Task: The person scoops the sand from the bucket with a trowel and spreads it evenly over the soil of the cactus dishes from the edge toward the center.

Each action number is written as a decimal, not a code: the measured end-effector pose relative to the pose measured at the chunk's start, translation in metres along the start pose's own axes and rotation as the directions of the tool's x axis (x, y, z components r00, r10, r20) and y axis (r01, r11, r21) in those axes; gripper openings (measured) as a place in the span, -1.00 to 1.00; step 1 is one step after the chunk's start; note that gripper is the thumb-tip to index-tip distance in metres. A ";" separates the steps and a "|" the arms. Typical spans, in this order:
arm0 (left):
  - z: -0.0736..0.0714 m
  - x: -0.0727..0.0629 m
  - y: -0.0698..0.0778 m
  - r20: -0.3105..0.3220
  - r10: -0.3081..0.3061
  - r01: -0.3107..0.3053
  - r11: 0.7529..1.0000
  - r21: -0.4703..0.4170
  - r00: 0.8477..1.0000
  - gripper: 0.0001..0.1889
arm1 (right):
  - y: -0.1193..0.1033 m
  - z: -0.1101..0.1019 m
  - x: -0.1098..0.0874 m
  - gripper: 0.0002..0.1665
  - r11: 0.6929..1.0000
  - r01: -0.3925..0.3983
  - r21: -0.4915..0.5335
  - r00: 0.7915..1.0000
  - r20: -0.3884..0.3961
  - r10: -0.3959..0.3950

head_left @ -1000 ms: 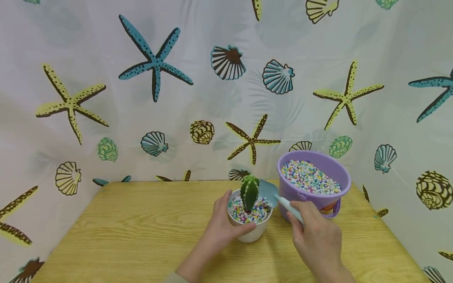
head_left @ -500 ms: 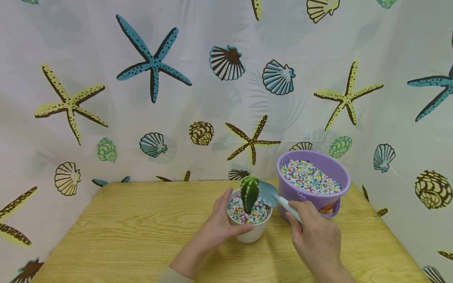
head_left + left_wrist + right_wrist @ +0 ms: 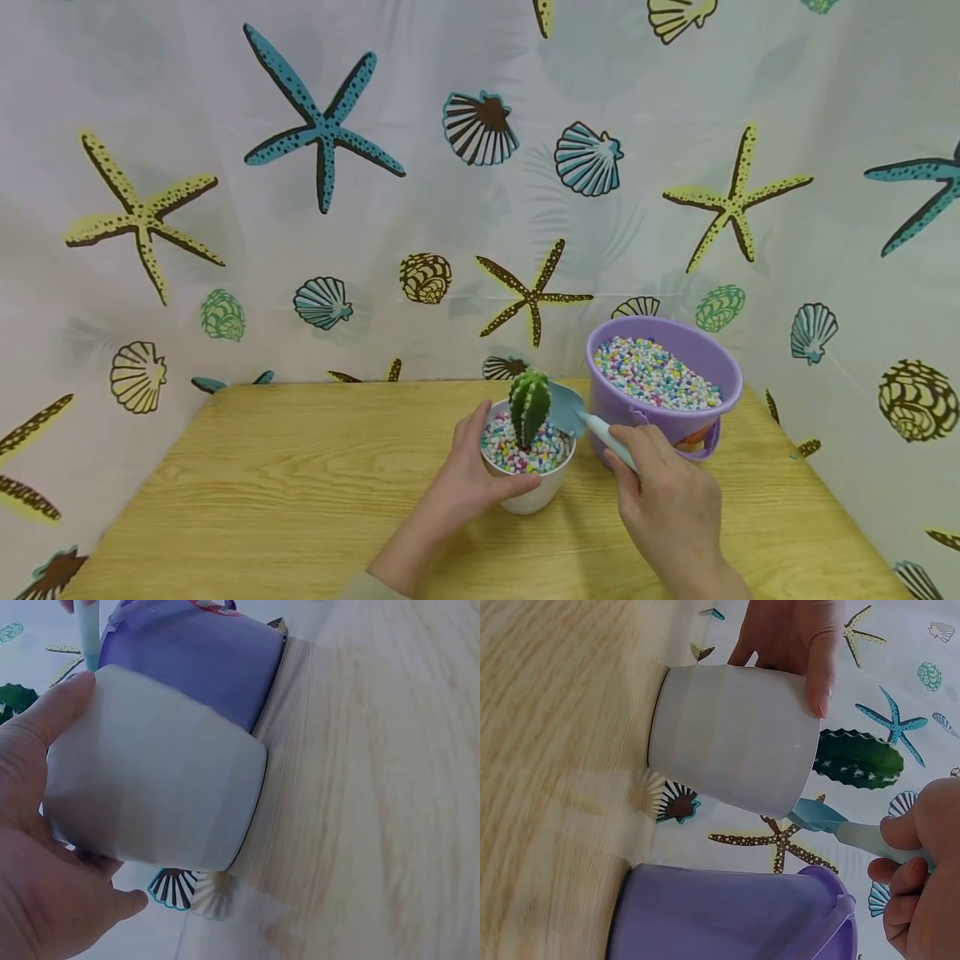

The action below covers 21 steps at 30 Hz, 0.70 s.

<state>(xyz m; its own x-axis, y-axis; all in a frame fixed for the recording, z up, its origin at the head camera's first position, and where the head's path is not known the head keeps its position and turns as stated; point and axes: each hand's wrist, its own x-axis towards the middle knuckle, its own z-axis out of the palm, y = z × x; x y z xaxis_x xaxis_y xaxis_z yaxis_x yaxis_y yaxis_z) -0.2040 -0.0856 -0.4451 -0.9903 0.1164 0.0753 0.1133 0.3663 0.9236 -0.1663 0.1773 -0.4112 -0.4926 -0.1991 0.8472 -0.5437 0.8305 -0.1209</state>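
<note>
In the head view, a small green cactus [image 3: 529,410] stands upright in a white flowerpot [image 3: 534,495], among multicoloured beads [image 3: 504,448]. My left hand [image 3: 471,479] holds the pot from the left, thumb across the near side below the rim and fingers round the far left. A light blue trowel [image 3: 567,409] is gripped by its handle in my right hand [image 3: 671,500]. Its blade dips inside the pot's right rim, beside the cactus. From the right wrist, the trowel's blade [image 3: 816,815] shows at the pot's lip, its tip hidden inside.
Just right of the pot stands a purple bucket [image 3: 660,422], well filled with the same kind of beads [image 3: 654,375]. Both containers rest on a wooden table [image 3: 300,492]. A white curtain [image 3: 420,192] printed with starfish and shells hangs behind and at the sides.
Both hands, the pot and the bucket keep almost the same places. The trowel's blade has shifted only very slightly at the pot's right rim.
</note>
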 end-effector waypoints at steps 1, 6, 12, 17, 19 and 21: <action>0.002 -0.001 0.000 -0.012 0.003 -0.003 1.000 -0.001 1.000 0.40 | 0.000 0.000 0.000 -0.61 1.000 0.001 0.001 1.000 0.003 -0.001; 0.008 -0.004 0.003 -0.052 0.007 -0.007 1.000 -0.007 0.999 0.41 | 0.000 -0.001 0.000 -0.59 1.000 0.003 0.004 1.000 0.014 -0.003; 0.004 -0.006 0.004 -0.025 -0.001 0.000 0.999 -0.039 1.000 0.38 | 0.000 -0.001 0.000 -0.57 1.000 0.002 0.006 1.000 0.011 -0.002; 0.000 -0.003 0.003 0.012 -0.005 0.006 0.998 -0.069 1.000 0.35 | 0.000 0.000 0.000 -0.56 1.000 0.003 0.005 1.000 0.004 -0.003; 0.000 -0.003 0.002 0.012 -0.010 0.011 0.998 -0.058 1.000 0.36 | 0.000 0.000 -0.001 -0.57 1.000 0.002 0.004 1.000 0.000 -0.002; 0.002 -0.003 0.001 0.002 -0.010 0.010 0.999 -0.043 1.000 0.39 | 0.000 0.000 -0.001 -0.58 1.000 0.001 0.003 1.000 -0.005 -0.001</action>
<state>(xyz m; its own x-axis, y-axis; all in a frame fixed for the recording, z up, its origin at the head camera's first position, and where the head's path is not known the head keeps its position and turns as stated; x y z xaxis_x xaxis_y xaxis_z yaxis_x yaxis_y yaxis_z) -0.2006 -0.0837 -0.4449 -0.9913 0.1144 0.0656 0.1000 0.3278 0.9394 -0.1660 0.1779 -0.4118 -0.4891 -0.1974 0.8496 -0.5461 0.8288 -0.1217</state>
